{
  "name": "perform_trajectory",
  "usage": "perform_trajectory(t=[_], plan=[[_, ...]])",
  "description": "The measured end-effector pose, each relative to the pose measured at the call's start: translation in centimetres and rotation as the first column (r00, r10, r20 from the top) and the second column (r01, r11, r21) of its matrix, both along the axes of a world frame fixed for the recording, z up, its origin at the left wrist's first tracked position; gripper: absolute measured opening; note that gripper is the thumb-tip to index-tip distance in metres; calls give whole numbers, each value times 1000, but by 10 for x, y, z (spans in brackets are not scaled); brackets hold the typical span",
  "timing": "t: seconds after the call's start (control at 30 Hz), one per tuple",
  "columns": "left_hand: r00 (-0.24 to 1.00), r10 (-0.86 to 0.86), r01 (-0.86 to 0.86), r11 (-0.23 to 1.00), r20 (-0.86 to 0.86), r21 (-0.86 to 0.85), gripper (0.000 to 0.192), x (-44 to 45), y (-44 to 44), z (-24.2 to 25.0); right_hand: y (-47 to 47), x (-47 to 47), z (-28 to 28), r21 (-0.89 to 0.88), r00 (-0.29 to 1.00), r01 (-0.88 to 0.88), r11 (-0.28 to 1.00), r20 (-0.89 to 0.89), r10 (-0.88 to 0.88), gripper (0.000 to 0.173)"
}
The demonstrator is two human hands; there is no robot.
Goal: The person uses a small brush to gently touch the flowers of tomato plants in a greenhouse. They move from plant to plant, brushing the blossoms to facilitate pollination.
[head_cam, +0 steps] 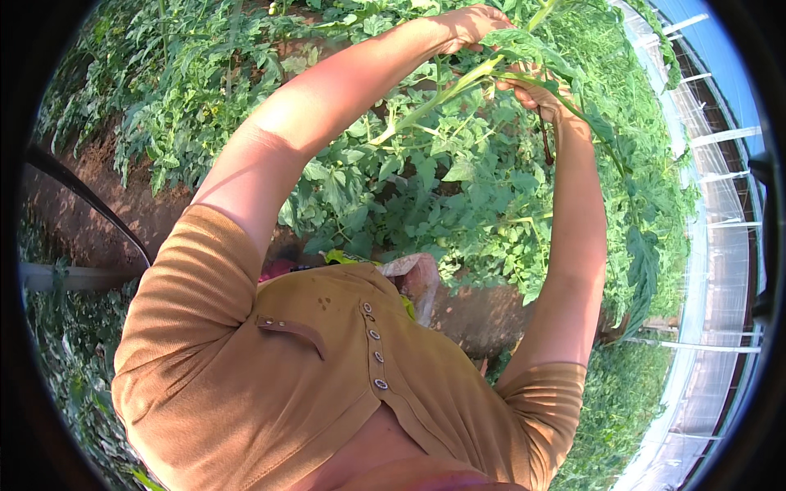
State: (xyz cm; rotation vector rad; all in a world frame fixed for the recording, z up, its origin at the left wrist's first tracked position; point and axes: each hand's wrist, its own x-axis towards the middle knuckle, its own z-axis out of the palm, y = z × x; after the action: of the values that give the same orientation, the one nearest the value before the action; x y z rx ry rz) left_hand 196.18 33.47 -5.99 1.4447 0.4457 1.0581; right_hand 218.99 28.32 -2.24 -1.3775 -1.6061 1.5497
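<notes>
A thick green tomato stem (424, 110) slants up to the right in front of me, with long leaves bending off it. My left hand (476, 27) is at the top, bent fingers against the stem's upper leaves; the leaves hide its fingertips and what they grip. Just below and to the right, my right hand (537, 92) is curled beside the stem, partly covered by a leaf. A thin dark brown strand (545, 140) hangs from its palm; its material is unclear.
Dense tomato plants (466, 166) stand close before me, a few bearing small green fruit. Brown soil (485, 316) shows between the rows. A whitish plastic sack (417, 279) lies by my waist. A dark curved bar (92, 196) is at left. Greenhouse sheeting with pale ribs (718, 245) rises at right.
</notes>
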Motion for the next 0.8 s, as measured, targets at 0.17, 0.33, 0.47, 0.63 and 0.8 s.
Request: perform_trajectory(t=[0.17,0.33,0.47,0.63,0.8], plan=[[992,15,-25,997,-123,-76,22,6,-31,19,-27,-20,-11,74,961,170,983,209,-182,20],[994,-53,64,990,91,-125,17,22,-8,-3,-46,-41,-32,210,902,387,898,114,-415,14],[987,-70,88,988,143,-126,21,30,-18,11,-79,-46,-64,347,911,392,852,-21,-411,12],[870,435,-292,834,-231,468,21,-24,-4,8,-220,-60,-96,431,860,22,902,452,-237,20],[905,398,-423,878,149,225,37,-100,-140,10,-270,-14,-198,274,770,-307,911,635,69,30]])
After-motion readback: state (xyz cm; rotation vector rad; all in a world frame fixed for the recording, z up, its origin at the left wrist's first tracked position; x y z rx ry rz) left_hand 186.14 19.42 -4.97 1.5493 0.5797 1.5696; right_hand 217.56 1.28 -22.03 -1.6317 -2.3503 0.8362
